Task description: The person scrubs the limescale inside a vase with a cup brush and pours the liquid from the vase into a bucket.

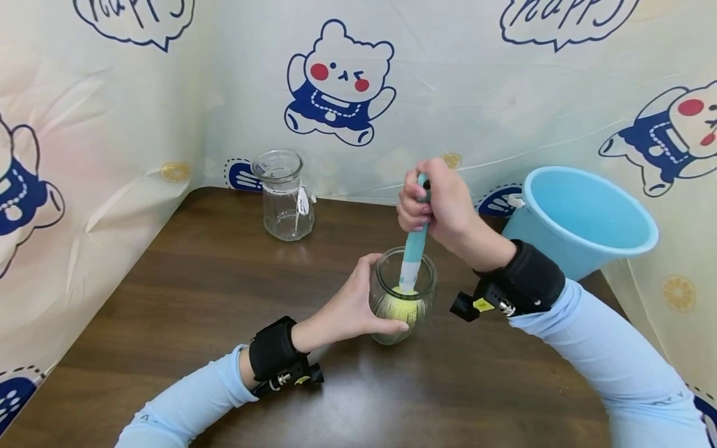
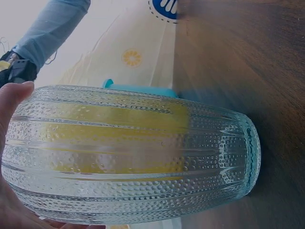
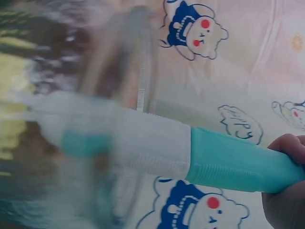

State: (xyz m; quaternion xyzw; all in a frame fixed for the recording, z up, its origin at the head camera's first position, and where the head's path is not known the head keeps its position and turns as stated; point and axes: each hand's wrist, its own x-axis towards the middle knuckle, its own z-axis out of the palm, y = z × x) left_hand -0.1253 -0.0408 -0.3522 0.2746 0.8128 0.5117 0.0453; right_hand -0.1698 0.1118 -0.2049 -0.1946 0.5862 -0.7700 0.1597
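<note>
My left hand (image 1: 350, 311) holds a ribbed glass jar (image 1: 390, 338) around its side, thumb across the front. The jar stands on the table, and its dotted glass (image 2: 214, 162) fills the left wrist view. My right hand (image 1: 442, 208) grips the turquoise handle of a bottle brush (image 1: 415, 246) from above, fist wrapped around it. The brush goes down through the jar's mouth, its yellow head inside the glass. In the right wrist view the brush's white neck (image 3: 157, 143) passes the blurred rim, with my right hand (image 3: 288, 188) at the handle's end.
A second glass jar (image 1: 288, 214) with a white tag at its neck stands at the back left of the brown table (image 1: 224, 280). At the right edge is a light blue bucket (image 1: 560, 249), tilted. A patterned sheet (image 1: 459, 81) hangs behind and at both sides.
</note>
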